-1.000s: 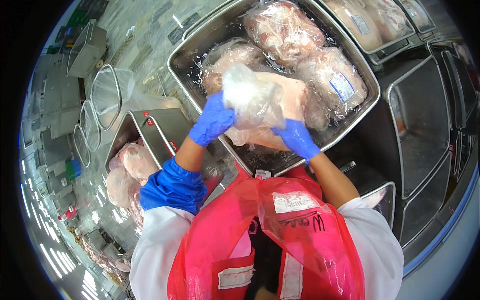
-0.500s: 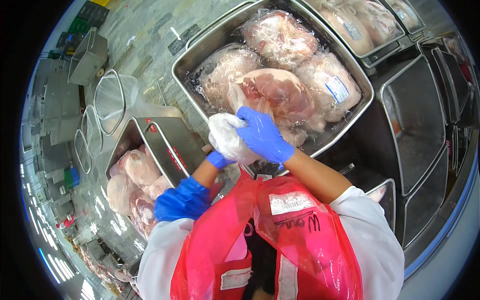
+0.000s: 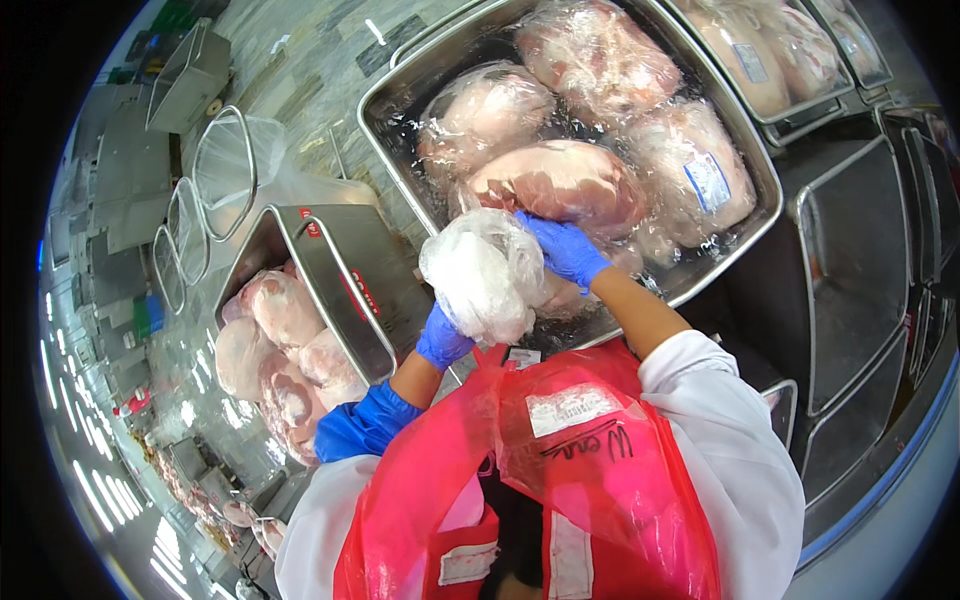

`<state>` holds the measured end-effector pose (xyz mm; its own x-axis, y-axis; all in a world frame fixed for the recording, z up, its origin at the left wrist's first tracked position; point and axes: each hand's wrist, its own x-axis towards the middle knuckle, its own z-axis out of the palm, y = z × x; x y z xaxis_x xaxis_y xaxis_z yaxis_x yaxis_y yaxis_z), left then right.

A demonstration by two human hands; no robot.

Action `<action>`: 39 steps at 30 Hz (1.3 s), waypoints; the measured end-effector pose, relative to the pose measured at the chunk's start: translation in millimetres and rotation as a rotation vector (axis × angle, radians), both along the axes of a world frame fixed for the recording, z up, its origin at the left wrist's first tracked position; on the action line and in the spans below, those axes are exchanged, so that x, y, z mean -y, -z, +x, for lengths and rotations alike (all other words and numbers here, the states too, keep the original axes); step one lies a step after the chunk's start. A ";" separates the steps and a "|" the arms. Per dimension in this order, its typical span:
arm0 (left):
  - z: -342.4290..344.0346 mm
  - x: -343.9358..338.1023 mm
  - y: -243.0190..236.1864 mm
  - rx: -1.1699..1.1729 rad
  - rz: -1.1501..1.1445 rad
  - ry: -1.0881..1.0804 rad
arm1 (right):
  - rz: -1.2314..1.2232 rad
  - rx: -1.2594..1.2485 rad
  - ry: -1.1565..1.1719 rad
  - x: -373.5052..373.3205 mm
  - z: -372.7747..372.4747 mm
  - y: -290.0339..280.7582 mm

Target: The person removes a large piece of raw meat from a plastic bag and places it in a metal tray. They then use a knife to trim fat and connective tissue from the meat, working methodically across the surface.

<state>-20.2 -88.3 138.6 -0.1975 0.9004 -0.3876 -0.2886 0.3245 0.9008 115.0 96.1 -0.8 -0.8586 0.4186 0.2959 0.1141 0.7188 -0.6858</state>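
Note:
My left hand [image 3: 445, 335], in a blue glove, is closed on a crumpled white, translucent plastic bundle [image 3: 480, 270] at the front edge of a steel tub [image 3: 730, 238]. My right hand [image 3: 562, 245], also blue-gloved, reaches to the bundle's upper right with fingers partly bent; its fingertips are partly hidden against the plastic and meat. Just beyond it lies a large raw meat piece [image 3: 555, 180] with its reddish face up. Around that piece sit several bagged pieces [image 3: 595, 65] in water, one [image 3: 690, 160] bearing a blue-edged label.
On my left stands a steel bin [image 3: 380, 270] of raw meat, with plastic-draped hoop frames [image 3: 228, 165] behind it. On my right are stacked steel tubs [image 3: 850, 260] and trays of bagged meat [image 3: 760, 55] at the top. A tiled floor [image 3: 330, 70] shows beyond.
The white bundle has drawn back from over the meat toward the tub's near edge, uncovering the reddish piece. My right hand has since moved slightly right, toward the meat.

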 end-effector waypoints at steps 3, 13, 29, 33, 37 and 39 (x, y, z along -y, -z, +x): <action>-5.5 -1.8 -11.7 -0.481 0.023 0.145 | -0.327 0.327 0.006 13.3 -9.1 8.1; -65.4 -46.8 -60.0 -0.663 0.320 -0.094 | -0.422 0.028 0.130 -65.7 -76.9 -90.1; -152.6 -82.9 -144.6 0.093 0.313 -0.959 | -0.522 -0.263 0.862 -55.4 -45.0 -65.0; -149.3 -106.2 -149.1 0.070 0.321 -0.882 | -0.518 0.222 0.961 4.4 -33.2 41.2; -147.5 -94.8 -149.1 0.132 0.315 -0.749 | -0.933 -0.147 1.023 -1.6 -67.0 18.1; -163.5 -76.9 -143.6 0.086 0.293 -0.747 | -1.057 -0.418 0.880 -19.1 -70.8 -21.8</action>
<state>-183.7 -11.4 282.2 -0.7675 0.6099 -0.1975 -0.4082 -0.2273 0.8841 44.2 115.2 21.0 -0.1395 0.9365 -0.3218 -0.0935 -0.3359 -0.9372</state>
